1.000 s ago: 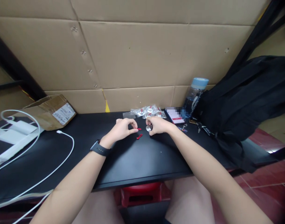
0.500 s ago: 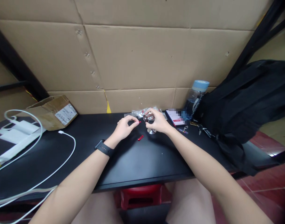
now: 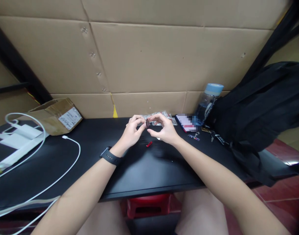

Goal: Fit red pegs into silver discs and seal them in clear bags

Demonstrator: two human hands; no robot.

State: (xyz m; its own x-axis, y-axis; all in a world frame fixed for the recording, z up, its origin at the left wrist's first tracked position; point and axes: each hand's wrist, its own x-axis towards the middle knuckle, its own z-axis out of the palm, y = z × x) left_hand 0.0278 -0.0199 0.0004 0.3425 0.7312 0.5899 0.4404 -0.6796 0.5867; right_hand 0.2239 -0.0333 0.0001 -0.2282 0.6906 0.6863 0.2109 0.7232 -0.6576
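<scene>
Between my two hands, above the black table, is a small round disc (image 3: 147, 124) turned on edge. My right hand (image 3: 164, 129) grips it by the rim between thumb and fingers. My left hand (image 3: 132, 131) is pinched at the disc's left side; what its fingertips hold is too small to make out. A small red looped piece (image 3: 149, 144) lies on the table (image 3: 144, 169) just below the hands. Behind them lie clear plastic bags (image 3: 167, 118), partly hidden by my right hand.
A phone (image 3: 186, 123), keys (image 3: 212, 135), a bottle (image 3: 208, 104) and a black backpack (image 3: 269, 107) stand or lie on the right. To the left are an open cardboard box (image 3: 58, 119), white chargers (image 3: 22, 138) and a white cable (image 3: 78, 153).
My hands have come together, and the disc in my right hand has moved left to my left fingertips. The view has shifted slightly.
</scene>
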